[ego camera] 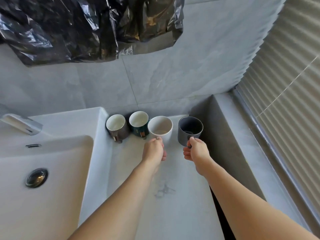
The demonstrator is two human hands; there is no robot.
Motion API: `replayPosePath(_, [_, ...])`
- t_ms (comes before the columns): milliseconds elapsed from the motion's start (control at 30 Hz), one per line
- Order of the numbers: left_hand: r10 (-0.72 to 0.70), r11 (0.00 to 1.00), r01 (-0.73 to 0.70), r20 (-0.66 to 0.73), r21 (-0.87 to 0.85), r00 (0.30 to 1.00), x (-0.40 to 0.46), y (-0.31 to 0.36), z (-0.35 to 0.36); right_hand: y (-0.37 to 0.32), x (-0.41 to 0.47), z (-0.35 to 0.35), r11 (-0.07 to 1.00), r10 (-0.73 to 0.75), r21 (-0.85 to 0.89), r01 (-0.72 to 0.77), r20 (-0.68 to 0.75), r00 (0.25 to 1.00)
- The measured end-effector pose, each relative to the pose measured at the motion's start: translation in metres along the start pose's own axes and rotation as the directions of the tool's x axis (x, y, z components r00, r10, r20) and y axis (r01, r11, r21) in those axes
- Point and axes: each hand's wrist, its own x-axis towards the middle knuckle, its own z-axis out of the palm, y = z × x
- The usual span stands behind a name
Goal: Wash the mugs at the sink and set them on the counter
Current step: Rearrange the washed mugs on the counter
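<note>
Several mugs stand in a row at the back of the marble counter (pixel 173 205). From the left: a grey-brown mug (pixel 117 129), a dark green mug (pixel 138 124), a white mug (pixel 161 127) and a dark grey mug (pixel 189 129). My left hand (pixel 154 150) grips the white mug by its handle. My right hand (pixel 196 150) grips the handle of the dark grey mug. Both handles are mostly hidden by my fingers. I cannot tell whether the two held mugs rest on the counter. The white sink (pixel 52 153) lies to the left.
A chrome tap (pixel 20 124) juts over the sink at far left, with a drain plug (pixel 36 177) in the basin. A grey ledge (pixel 242 144) and window blinds (pixel 285 101) bound the right side. Black plastic sheeting (pixel 78 26) hangs on the tiled wall above.
</note>
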Motion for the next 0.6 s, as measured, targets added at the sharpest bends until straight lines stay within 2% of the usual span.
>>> replayPosePath(233, [0.005, 1.000, -0.005, -0.056, -0.012, 0.998, 0.039, -0.001, 0.022, -0.003, 0.040, 0.004, 0.999, -0.047, -0.018, 0.048, 0.021, 0.999])
replayPosePath(600, [-0.001, 0.995, -0.007, -0.081, -0.100, 0.997, 0.055, -0.005, 0.035, -0.002, 0.065, 0.021, 0.986, -0.102, -0.123, 0.110, 0.067, 0.993])
